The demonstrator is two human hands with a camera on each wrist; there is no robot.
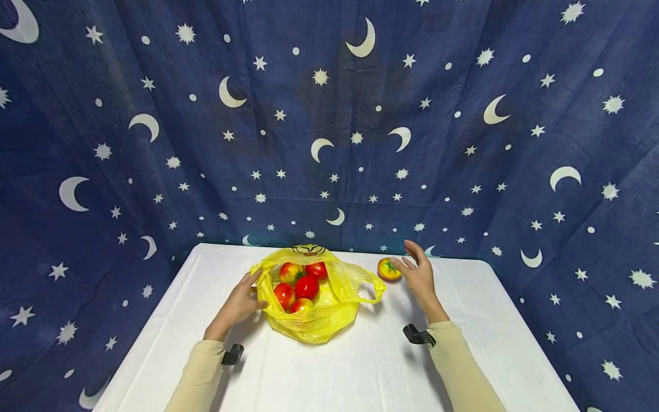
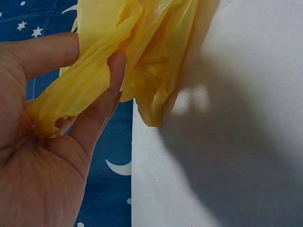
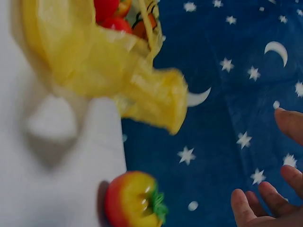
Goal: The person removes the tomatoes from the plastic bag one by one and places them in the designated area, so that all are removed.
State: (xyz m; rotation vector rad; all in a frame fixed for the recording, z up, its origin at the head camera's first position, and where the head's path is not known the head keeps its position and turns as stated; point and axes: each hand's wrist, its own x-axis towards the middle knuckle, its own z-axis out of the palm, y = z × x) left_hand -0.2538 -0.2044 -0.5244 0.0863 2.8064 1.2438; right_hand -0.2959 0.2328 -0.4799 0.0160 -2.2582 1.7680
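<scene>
A yellow plastic bag (image 1: 319,329) lies on its side with its mouth toward me, and several red and red-yellow apples (image 1: 307,287) show inside. At the bag's left edge my left hand (image 1: 239,303) holds its handle (image 2: 78,92), which runs between thumb and fingers in the left wrist view. To the right of the bag, a red-yellow fruit with a green leafy top (image 1: 388,269), like a tomato or persimmon, sits on the table. My right hand (image 1: 421,280) is just right of that fruit, fingers spread and holding nothing; a gap separates them in the right wrist view.
A white cloth covers the table (image 1: 319,377). Behind it hangs a dark blue curtain (image 1: 288,143) with moons and stars. The bag's other handle (image 1: 378,292) sticks out to the right, toward the loose fruit. Each wrist wears a black strap (image 1: 419,335).
</scene>
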